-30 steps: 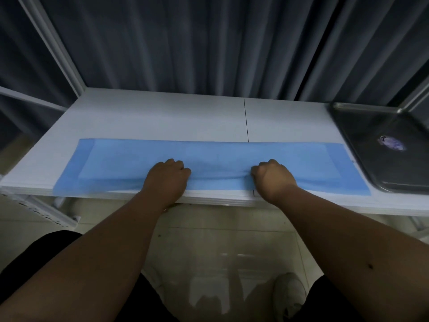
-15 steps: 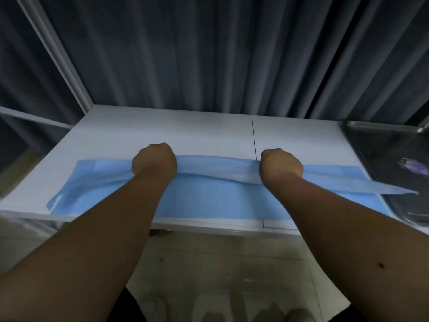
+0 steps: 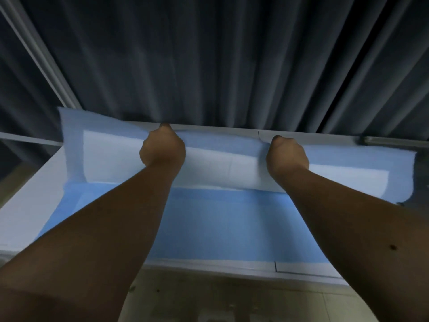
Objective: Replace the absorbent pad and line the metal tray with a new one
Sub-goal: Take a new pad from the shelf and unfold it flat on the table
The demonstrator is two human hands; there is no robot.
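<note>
Head view: left hand (image 3: 162, 148) and right hand (image 3: 287, 155) each pinch the absorbent pad's (image 3: 209, 219) lifted flap over the white table (image 3: 21, 205); uneven pulling probably skews the unfolding, leaving creases.

Metal tray (image 3: 394, 141) mostly hidden behind pad (image 3: 209, 228), fingertips tucked under.

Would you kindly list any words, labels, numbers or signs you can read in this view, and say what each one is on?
None: no readable text shows anywhere.
The blue absorbent pad, which the left hand and right hand hold by its lifted edge, shows no print.
The white table is unmarked too.
</note>
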